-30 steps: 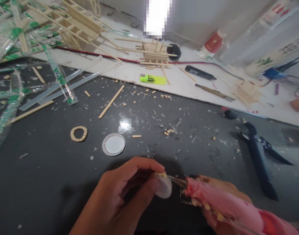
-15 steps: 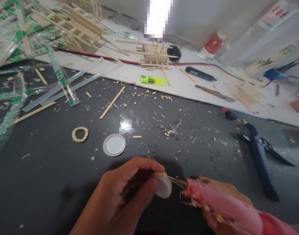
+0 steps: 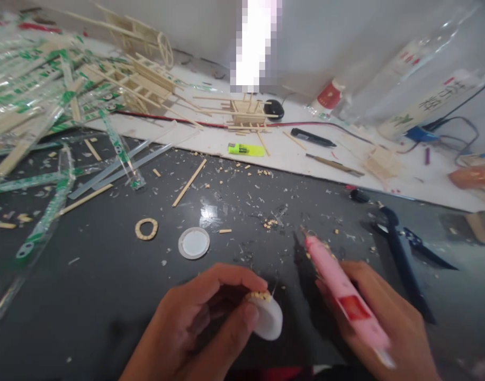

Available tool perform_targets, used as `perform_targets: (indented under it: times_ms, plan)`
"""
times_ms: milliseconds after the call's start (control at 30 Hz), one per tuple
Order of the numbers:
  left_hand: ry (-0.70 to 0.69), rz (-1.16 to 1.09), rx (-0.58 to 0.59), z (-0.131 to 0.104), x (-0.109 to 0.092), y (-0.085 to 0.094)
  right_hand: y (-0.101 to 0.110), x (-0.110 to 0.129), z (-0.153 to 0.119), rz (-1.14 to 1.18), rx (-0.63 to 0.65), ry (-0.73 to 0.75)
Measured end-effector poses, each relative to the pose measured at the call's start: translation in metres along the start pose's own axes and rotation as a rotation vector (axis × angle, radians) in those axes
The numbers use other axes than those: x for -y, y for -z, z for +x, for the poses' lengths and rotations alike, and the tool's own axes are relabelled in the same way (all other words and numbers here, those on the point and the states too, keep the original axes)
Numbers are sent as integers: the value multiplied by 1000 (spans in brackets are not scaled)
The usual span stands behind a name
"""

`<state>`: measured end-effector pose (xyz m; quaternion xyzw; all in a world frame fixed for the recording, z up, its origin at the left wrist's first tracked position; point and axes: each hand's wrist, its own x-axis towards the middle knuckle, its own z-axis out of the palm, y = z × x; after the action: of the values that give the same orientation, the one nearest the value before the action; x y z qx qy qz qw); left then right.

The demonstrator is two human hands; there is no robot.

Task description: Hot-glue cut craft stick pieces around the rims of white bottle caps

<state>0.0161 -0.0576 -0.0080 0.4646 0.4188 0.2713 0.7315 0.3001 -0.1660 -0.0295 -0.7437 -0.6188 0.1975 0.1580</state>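
Observation:
My left hand (image 3: 210, 312) pinches a white round disc (image 3: 268, 320) between thumb and fingers. Small pale wood pieces (image 3: 259, 296) line the upper edge of that disc. A thin strand, probably glue, rises beside them. In my right hand (image 3: 379, 315) is a pink hot glue gun (image 3: 341, 286), its metal nozzle pointing up and left, apart from the disc. Beyond my left hand lie a second white disc (image 3: 194, 243) with a greyish rim and a ring of wood pieces (image 3: 146, 229). A short stick piece (image 3: 225, 230) rests near them.
Pruning shears (image 3: 405, 254) lie at the right. Green-printed plastic wrappers (image 3: 39, 79) pile up at the left. Stick-built models (image 3: 147, 79), a yellow-green lighter (image 3: 245, 150), a black pen (image 3: 313, 137) and a craft knife (image 3: 333, 164) lie along the white board. Wood crumbs (image 3: 270, 224) dot the dark table.
The glue gun has moved away from the disc, up and to the right, and its nozzle has swung upward. My left hand keeps hold of the disc. The camera view has shifted.

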Motion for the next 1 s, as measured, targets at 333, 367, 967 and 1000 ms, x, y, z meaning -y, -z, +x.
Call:
perform_targets:
  times_ms: [333,367,967,1000]
  plan:
    - [12,-154,-75,1,-15,6,67,-4,34,-295,182,213]
    - [13,-149,-70,2,-15,6,82,2,41,-303,177,208]
    - [79,-169,-59,-1,-8,-5,-24,155,231,-192,292,646]
    - [82,-158,-46,-1,-8,-4,-24,154,232,-191,293,656]
